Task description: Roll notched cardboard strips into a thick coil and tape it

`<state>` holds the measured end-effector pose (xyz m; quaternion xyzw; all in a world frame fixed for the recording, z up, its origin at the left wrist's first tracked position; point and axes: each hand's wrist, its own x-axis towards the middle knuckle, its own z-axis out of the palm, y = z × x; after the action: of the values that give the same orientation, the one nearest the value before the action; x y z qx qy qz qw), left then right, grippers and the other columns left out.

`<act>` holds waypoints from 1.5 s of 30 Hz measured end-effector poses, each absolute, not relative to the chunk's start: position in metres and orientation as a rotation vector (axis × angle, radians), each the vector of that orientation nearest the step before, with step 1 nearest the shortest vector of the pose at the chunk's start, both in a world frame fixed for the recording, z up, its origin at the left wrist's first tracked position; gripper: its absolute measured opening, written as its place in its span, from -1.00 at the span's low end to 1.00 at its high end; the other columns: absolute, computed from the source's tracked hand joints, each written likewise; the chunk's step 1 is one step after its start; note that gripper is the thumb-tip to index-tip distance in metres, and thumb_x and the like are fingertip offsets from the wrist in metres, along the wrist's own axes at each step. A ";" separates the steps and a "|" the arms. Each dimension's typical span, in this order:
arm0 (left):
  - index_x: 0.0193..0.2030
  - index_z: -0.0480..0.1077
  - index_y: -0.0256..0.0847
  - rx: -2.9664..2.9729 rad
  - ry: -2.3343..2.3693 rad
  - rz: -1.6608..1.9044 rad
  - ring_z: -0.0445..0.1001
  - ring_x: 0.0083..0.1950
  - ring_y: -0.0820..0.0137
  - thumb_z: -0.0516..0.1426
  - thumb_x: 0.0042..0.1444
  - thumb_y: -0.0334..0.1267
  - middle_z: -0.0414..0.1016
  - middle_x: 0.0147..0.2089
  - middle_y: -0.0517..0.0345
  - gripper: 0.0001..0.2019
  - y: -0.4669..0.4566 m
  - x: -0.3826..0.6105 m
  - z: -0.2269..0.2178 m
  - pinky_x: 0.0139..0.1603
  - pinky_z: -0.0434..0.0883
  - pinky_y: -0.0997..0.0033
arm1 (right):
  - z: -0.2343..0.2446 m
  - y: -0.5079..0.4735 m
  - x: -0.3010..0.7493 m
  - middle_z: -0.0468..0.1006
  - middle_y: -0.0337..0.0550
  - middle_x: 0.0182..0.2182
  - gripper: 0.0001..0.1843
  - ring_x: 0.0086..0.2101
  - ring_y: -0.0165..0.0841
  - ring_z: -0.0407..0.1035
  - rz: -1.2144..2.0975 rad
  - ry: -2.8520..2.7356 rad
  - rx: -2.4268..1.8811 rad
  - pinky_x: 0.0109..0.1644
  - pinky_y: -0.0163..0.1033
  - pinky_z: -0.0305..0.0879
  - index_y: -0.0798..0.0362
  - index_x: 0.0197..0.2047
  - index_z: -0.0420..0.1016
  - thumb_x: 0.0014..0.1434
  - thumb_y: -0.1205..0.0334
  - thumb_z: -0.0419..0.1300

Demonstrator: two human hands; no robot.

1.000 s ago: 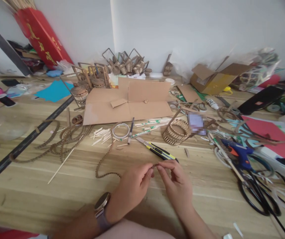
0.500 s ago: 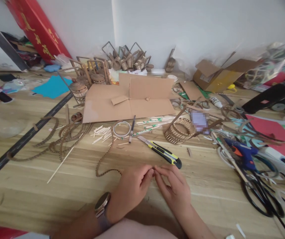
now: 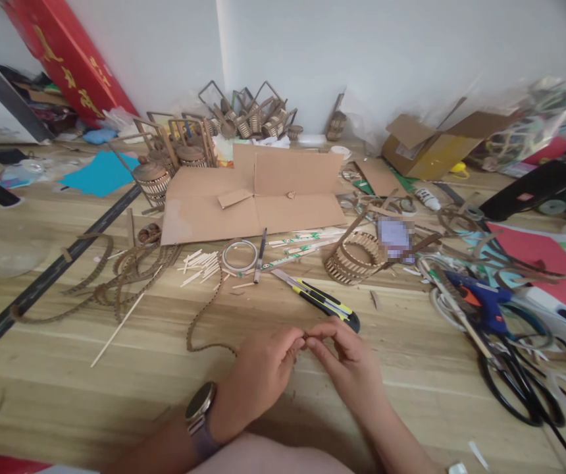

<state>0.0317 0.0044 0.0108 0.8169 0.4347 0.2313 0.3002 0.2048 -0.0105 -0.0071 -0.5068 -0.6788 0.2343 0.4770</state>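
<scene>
My left hand (image 3: 268, 365) and my right hand (image 3: 349, 359) meet fingertip to fingertip just above the near part of the table. Both are closed in a pinch on a thin brown notched strip (image 3: 190, 332), whose small end shows between the fingertips. From under my left hand the strip curves back across the wood. A few brown crumbs show under the fingers. Just beyond my right hand lies a yellow-and-black utility knife (image 3: 322, 301), its blade pointing away to the left. Behind it stands a small slatted basket (image 3: 355, 260) with a brown handle.
Short wooden sticks (image 3: 201, 266), a tape roll (image 3: 239, 257) and a pen (image 3: 260, 255) lie in front of folded cardboard (image 3: 204, 204). To the right are scissors (image 3: 514, 388) and a blue glue gun (image 3: 485, 303). Coiled brown strips (image 3: 129, 276) lie left; finished baskets (image 3: 152, 181) stand behind.
The fingertips of my right hand have shifted slightly, and a brown bit now shows between the two hands. The view has moved a little.
</scene>
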 end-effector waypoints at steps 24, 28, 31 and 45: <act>-0.08 0.56 -0.13 1.848 1.205 0.666 0.64 -0.21 0.25 0.04 0.32 -0.27 0.69 -0.19 0.10 -0.76 0.006 0.034 0.014 -0.25 0.45 0.41 | -0.006 -0.016 0.202 0.44 -0.27 -0.50 -0.88 -0.51 -0.40 0.34 0.197 -1.768 -1.222 -0.47 -0.32 0.31 -0.02 -0.31 0.46 0.25 0.37 0.17; -0.12 0.57 -0.12 1.873 1.122 0.706 0.61 -0.25 0.29 0.00 0.34 -0.31 0.68 -0.23 0.12 -0.72 0.006 0.033 0.013 -0.26 0.41 0.44 | -0.007 -0.016 0.200 0.43 -0.27 -0.50 -0.87 -0.51 -0.40 0.34 0.190 -1.750 -1.226 -0.47 -0.32 0.31 -0.02 -0.31 0.46 0.25 0.38 0.17; -0.14 0.56 -0.14 1.917 1.107 0.695 0.59 -0.29 0.30 -0.01 0.34 -0.32 0.66 -0.28 0.12 -0.72 0.005 0.033 0.013 -0.29 0.39 0.44 | -0.008 -0.016 0.200 0.43 -0.26 -0.51 -0.87 -0.51 -0.39 0.32 0.204 -1.738 -1.224 -0.48 -0.31 0.30 -0.02 -0.32 0.45 0.26 0.37 0.17; -0.23 0.51 -0.18 2.127 1.163 0.574 0.61 -0.23 0.21 0.03 0.31 -0.37 0.66 -0.22 0.04 -0.78 0.005 0.029 0.013 -0.24 0.39 0.38 | -0.009 -0.012 0.205 0.36 -0.30 -0.55 -0.84 -0.53 -0.42 0.33 0.364 -1.779 -1.171 -0.48 -0.36 0.27 0.01 -0.38 0.46 0.26 0.33 0.20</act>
<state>0.0295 0.0050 0.0135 0.8090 0.4423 0.2183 0.3197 0.2048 -0.0124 -0.0086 -0.4781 -0.7263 0.1487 0.4710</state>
